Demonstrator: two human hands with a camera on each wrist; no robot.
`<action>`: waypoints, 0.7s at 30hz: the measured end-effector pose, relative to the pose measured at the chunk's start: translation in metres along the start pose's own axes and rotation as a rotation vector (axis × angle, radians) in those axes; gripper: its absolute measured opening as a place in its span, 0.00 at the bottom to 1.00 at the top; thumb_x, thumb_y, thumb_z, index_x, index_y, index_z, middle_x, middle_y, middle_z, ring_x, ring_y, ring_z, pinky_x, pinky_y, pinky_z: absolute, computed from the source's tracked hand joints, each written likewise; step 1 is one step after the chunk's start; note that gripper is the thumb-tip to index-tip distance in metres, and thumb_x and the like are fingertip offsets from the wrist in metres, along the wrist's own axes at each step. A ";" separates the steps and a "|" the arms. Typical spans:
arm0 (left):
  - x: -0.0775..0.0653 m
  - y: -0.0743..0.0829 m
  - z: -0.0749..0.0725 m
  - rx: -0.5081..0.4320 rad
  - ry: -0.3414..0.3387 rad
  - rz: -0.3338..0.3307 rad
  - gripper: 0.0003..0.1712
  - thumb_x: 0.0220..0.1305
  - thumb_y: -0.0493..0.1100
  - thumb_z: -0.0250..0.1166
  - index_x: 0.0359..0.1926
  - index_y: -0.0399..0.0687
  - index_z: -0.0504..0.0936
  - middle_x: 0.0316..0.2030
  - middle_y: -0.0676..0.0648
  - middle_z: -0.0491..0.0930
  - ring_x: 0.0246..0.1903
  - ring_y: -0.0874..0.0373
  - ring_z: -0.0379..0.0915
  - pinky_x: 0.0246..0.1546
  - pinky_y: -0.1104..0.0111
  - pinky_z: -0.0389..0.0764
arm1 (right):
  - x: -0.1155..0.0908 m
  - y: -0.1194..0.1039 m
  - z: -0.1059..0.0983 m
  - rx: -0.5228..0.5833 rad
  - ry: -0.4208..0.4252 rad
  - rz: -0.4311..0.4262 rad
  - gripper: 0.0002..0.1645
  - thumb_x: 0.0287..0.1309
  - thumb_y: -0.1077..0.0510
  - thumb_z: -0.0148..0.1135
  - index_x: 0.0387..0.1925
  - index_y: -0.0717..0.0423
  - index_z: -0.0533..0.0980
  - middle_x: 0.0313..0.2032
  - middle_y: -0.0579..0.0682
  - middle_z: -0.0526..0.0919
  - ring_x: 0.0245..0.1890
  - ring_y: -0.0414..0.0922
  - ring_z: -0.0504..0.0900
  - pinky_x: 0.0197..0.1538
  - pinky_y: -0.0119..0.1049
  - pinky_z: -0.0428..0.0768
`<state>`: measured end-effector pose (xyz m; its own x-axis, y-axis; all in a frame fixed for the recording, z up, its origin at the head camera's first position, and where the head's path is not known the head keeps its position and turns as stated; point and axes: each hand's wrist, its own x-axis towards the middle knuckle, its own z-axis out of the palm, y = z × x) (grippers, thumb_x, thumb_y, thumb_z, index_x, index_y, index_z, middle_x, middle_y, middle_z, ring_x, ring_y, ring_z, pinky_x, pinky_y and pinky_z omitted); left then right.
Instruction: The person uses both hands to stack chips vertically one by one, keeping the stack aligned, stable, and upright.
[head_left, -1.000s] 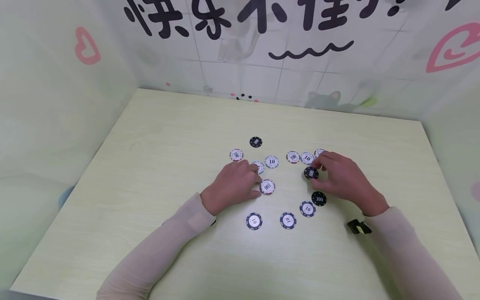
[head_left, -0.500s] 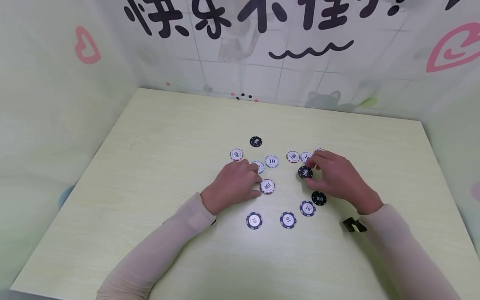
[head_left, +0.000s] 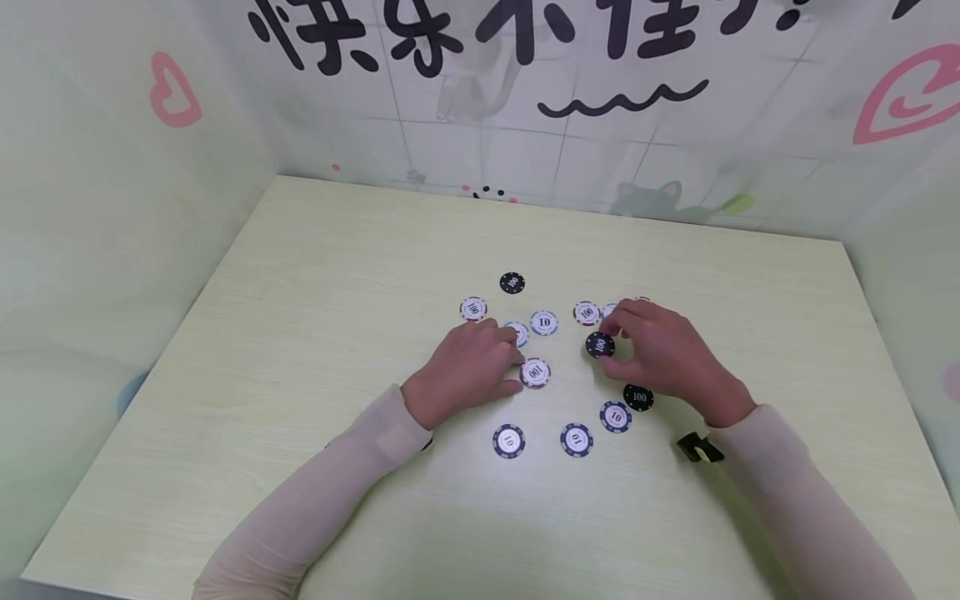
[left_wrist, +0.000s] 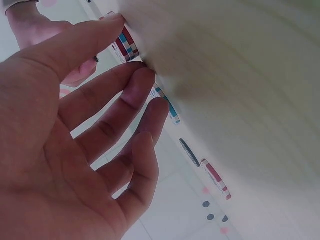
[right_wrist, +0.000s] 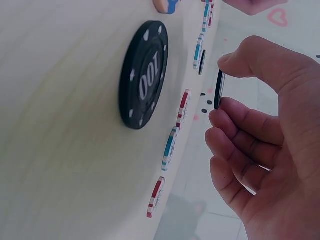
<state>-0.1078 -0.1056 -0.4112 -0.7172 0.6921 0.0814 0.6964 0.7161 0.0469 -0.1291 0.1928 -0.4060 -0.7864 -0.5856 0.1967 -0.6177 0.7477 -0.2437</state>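
My right hand (head_left: 660, 348) pinches a black poker chip (head_left: 600, 345) marked 100 between thumb and fingers. In the right wrist view, that held chip (right_wrist: 219, 90) shows edge-on, raised off the table. My left hand (head_left: 467, 371) stays low on the table, thumb and index fingertip on either side of a short stack of poker chips (head_left: 535, 373), with a white 100 chip on top. Seen from the left wrist, the stack (left_wrist: 125, 45) has red and blue edges. The left fingers partly cover a white-and-light-blue chip (head_left: 517, 334) behind the stack.
Single chips lie around the hands: a black one (head_left: 512, 283) at the back, a white 100 (head_left: 473, 309), a light-blue 10 (head_left: 543, 322), and a red-edged 100 (head_left: 587, 313). Nearer are another black chip (head_left: 638, 397) and dark-blue 10s (head_left: 576, 440). Printed walls border the table (head_left: 337, 250).
My right hand has moved left with the black chip, toward the stack, now covering more of the chips behind it. The left hand has kept still.
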 end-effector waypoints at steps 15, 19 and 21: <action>0.000 0.001 -0.001 0.000 -0.017 -0.009 0.13 0.68 0.51 0.79 0.48 0.51 0.97 0.36 0.51 0.84 0.31 0.53 0.72 0.31 0.62 0.76 | 0.007 -0.008 0.007 -0.037 -0.016 -0.022 0.19 0.59 0.51 0.78 0.45 0.59 0.86 0.43 0.53 0.87 0.44 0.53 0.86 0.42 0.52 0.87; 0.000 0.001 -0.002 0.005 -0.011 -0.003 0.13 0.68 0.51 0.79 0.48 0.51 0.97 0.36 0.51 0.84 0.30 0.54 0.72 0.31 0.62 0.76 | 0.009 -0.010 0.009 -0.034 -0.011 -0.037 0.19 0.58 0.51 0.79 0.45 0.59 0.86 0.42 0.52 0.87 0.44 0.54 0.86 0.41 0.53 0.87; 0.000 0.001 -0.002 0.006 -0.006 -0.001 0.13 0.68 0.51 0.79 0.47 0.51 0.97 0.36 0.51 0.84 0.30 0.54 0.72 0.31 0.62 0.76 | 0.010 -0.011 0.010 -0.033 -0.014 -0.045 0.19 0.58 0.50 0.79 0.45 0.59 0.86 0.42 0.52 0.87 0.44 0.53 0.86 0.41 0.52 0.87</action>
<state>-0.1071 -0.1055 -0.4090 -0.7181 0.6919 0.0754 0.6955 0.7173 0.0414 -0.1299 0.1757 -0.4111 -0.7577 -0.6232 0.1935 -0.6524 0.7301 -0.2031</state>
